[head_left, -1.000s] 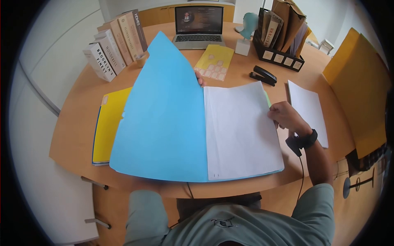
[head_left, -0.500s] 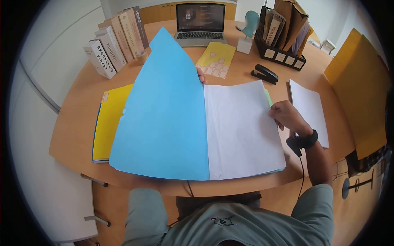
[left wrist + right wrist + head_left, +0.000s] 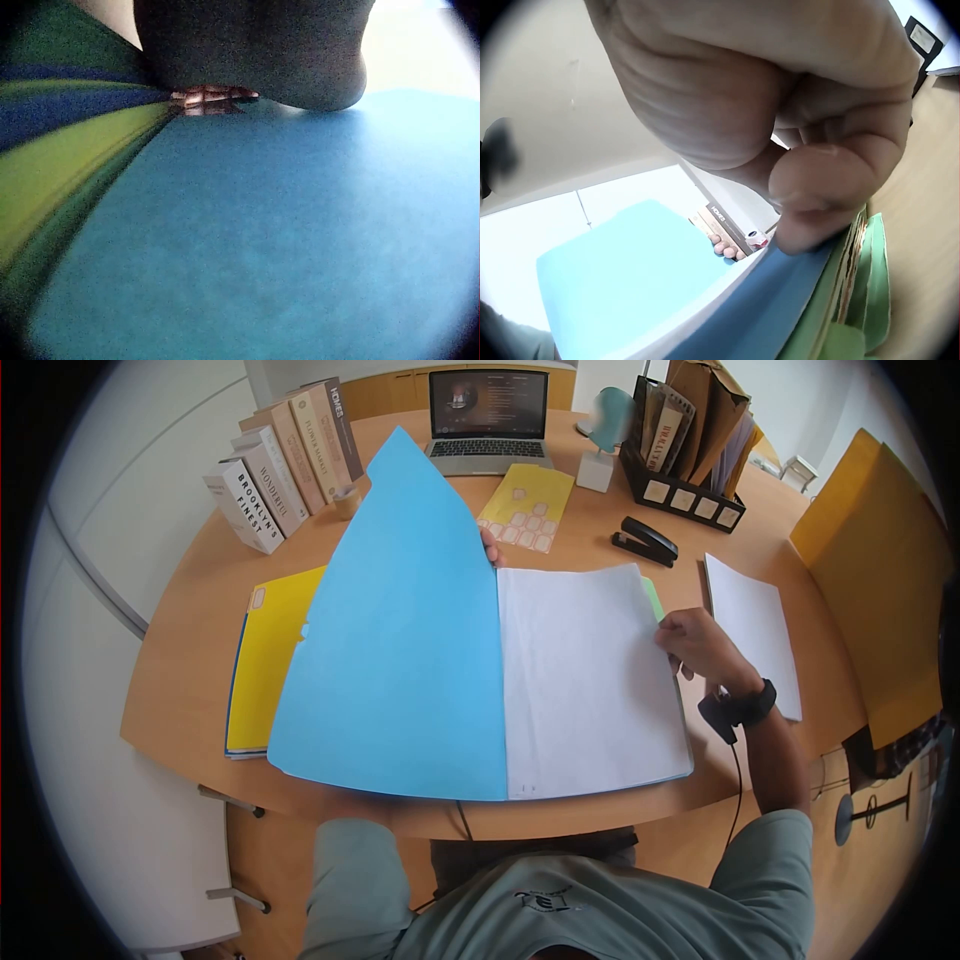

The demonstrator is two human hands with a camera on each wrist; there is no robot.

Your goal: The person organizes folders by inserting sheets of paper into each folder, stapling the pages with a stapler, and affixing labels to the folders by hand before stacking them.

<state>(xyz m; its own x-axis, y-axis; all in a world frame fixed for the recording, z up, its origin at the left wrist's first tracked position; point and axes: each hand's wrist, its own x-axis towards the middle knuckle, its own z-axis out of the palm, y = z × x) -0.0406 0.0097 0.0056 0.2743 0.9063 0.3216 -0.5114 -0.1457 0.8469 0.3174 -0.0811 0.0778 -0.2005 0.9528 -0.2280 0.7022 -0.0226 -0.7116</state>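
Observation:
A blue folder (image 3: 400, 660) lies open on the wooden table (image 3: 190, 630). Its cover stands raised, and my left hand (image 3: 489, 548) holds it from behind, with only the fingertips showing past the cover's edge. In the right wrist view those fingers (image 3: 727, 247) curl round that edge. A stack of white paper (image 3: 590, 670) lies on the folder's right half. My right hand (image 3: 695, 640) pinches the stack's right edge, thumb (image 3: 810, 187) on top. Green sheets (image 3: 870, 300) show under the stack.
A yellow folder (image 3: 262, 660) lies under the blue one at the left. Behind stand a row of books (image 3: 280, 460), a laptop (image 3: 487, 420), a yellow sticker sheet (image 3: 525, 510), a stapler (image 3: 643, 543) and a file organiser (image 3: 690, 450). A loose white sheet (image 3: 755, 630) and a large orange folder (image 3: 880, 570) are at the right.

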